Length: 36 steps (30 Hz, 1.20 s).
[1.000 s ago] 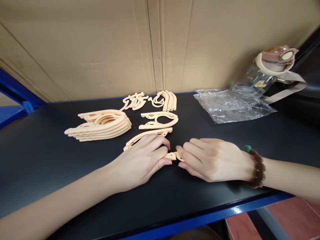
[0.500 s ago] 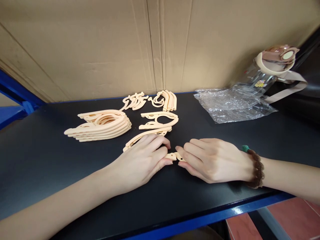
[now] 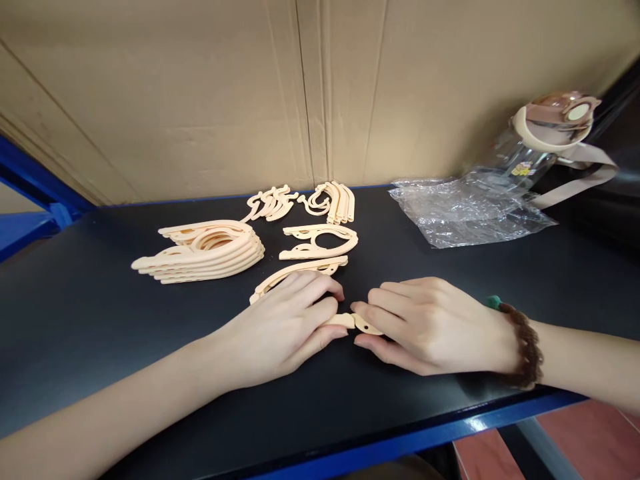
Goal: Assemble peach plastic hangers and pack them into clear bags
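Note:
Close to the front of the table, my left hand (image 3: 293, 330) is closed around a cream plastic hanger piece (image 3: 343, 321), its end showing between thumb and forefinger. Opposite it, my right hand (image 3: 425, 327) pinches a second cream hanger piece (image 3: 369, 325) that has a small hole near its end. The two ends meet between my hands; whether they are joined I cannot tell. Most of both pieces is hidden under my fingers. Just behind my left hand lies a curved cream hanger arm (image 3: 285, 275), partly covered. A folded cream hanger (image 3: 345, 233) rests farther back.
Several folded hangers form a stack (image 3: 225, 265) at left. Cream hooks (image 3: 273, 205) and curved pieces (image 3: 341, 203) lie near the cardboard backing (image 3: 210, 100). At right a clear plastic bag (image 3: 450, 213) lies by a strapped bottle (image 3: 530, 150). A blue edge (image 3: 425, 440) borders the black table.
The right-hand piece has turned slightly against the left one, and my right hand has shifted a little right and toward me. My left hand still grips its piece.

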Available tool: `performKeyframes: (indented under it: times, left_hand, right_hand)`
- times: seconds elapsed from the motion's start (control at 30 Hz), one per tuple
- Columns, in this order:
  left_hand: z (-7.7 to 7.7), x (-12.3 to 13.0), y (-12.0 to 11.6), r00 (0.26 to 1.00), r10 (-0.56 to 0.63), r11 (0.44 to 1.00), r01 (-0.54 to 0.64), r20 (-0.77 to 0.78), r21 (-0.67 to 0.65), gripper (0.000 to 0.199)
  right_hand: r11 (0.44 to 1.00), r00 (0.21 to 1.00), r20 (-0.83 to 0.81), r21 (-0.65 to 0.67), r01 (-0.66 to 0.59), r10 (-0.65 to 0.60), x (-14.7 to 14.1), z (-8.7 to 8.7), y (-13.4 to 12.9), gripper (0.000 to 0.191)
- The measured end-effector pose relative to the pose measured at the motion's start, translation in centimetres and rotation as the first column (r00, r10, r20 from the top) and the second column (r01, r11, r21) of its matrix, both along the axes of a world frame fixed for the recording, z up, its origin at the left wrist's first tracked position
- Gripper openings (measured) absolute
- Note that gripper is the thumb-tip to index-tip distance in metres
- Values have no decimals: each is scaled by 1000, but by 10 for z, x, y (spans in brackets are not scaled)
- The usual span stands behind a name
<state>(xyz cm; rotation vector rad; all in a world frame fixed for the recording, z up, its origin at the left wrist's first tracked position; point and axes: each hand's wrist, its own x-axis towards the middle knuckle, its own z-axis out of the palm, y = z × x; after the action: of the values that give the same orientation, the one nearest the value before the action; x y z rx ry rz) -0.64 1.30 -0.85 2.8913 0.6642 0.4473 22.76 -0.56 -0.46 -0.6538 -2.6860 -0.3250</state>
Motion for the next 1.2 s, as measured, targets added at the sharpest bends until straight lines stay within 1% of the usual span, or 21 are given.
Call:
performKeyframes:
  times: [0.1, 0.23, 0.3, 0.43, 0.53, 0.6, 0.83, 0.9, 1.0, 1.13, 1.2]
  left_hand:
    - [0, 0, 0, 1000, -1, 999, 2, 29, -44, 20]
    - [3, 1, -2, 998, 22, 991, -14, 60, -132, 17]
    - [4, 1, -2, 993, 83, 984, -68, 88, -165, 15]
    - [4, 0, 0, 953, 259, 961, -237, 159, -146, 14]
    - [2, -1, 3, 918, 347, 930, -310, 190, -198, 15]
    - [0, -2, 3, 905, 375, 914, -325, 199, -243, 15]
    - [0, -1, 5, 920, 335, 925, -281, 203, -255, 15]
    - [1, -2, 6, 926, 322, 929, -268, 199, -256, 18]
    - [2, -2, 6, 935, 295, 942, -250, 197, -222, 23]
    - [3, -2, 6, 936, 307, 949, -287, 173, -134, 23]
    - [3, -3, 6, 937, 314, 949, -306, 154, -73, 22]
  right_hand:
    - [994, 999, 48, -113, -9, 15, 2, 5, 2, 34]
    - [961, 994, 100, -278, -10, 39, 4, 11, 5, 26]
    - [944, 995, 98, -331, 1, 33, 4, 13, 6, 21]
    - [929, 995, 91, -369, 7, 28, 7, 16, 8, 11]
    - [928, 993, 111, -372, 3, 42, 9, 18, 10, 9]
    - [930, 990, 133, -367, 9, 43, 10, 18, 12, 9]
    - [948, 982, 181, -319, 16, 44, 9, 19, 13, 8]
    - [951, 980, 191, -308, 8, 54, 8, 18, 13, 8]
    - [960, 978, 201, -279, -5, 63, 9, 17, 14, 9]
    - [981, 984, 178, -195, 3, 33, 10, 14, 14, 18]
    - [987, 988, 153, -160, 17, 8, 11, 12, 14, 18]
